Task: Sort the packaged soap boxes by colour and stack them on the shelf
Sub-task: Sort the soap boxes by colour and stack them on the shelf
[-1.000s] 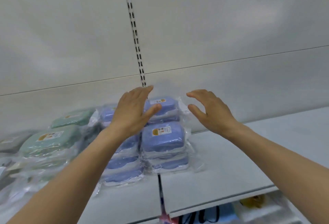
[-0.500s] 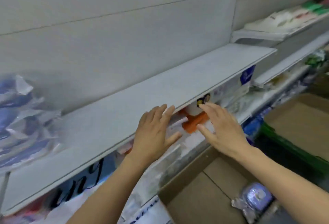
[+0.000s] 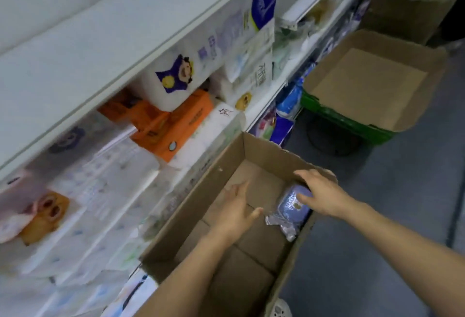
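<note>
A blue soap box in clear plastic wrap lies against the right wall inside an open cardboard box on the floor. My right hand is over the soap box, fingers spread and touching its top edge. My left hand hovers open inside the cardboard box, just left of the soap box, holding nothing. The white shelf runs along the upper left. The stacks of soap boxes on it are out of view.
Below the white shelf sit tissue packs, among them orange ones and white ones. A second open cardboard box rests on a green crate at the right. Grey floor lies beyond the boxes.
The view swung from the blue stacks on the shelf down and right to the floor box. Both hands dropped from the shelf into the box, the right one reaching the blue soap box.
</note>
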The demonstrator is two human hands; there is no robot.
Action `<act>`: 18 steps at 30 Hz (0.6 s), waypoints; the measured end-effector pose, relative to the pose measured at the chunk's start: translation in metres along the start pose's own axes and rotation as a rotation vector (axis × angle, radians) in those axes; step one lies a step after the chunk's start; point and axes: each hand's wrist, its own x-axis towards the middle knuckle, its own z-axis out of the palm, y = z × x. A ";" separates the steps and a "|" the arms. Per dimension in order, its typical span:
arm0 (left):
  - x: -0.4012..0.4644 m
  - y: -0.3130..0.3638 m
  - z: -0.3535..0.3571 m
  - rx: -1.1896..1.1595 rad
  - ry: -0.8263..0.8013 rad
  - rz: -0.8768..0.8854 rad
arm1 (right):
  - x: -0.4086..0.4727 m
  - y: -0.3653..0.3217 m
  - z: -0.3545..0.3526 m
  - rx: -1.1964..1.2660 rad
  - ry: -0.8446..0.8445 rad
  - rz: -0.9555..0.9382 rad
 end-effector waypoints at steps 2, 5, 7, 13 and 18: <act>0.023 -0.009 0.037 -0.072 -0.092 -0.051 | 0.019 0.017 0.021 0.036 -0.056 0.097; 0.058 -0.010 0.085 -0.121 -0.186 -0.094 | 0.051 0.038 0.043 0.065 -0.076 0.191; 0.081 -0.004 0.114 -0.150 -0.236 -0.088 | 0.072 0.048 0.054 0.199 -0.035 0.269; 0.131 0.020 0.189 -0.133 -0.233 -0.102 | 0.127 0.064 0.078 0.914 0.039 0.717; 0.147 0.021 0.216 -0.040 -0.200 -0.105 | 0.146 0.070 0.094 1.043 0.037 0.852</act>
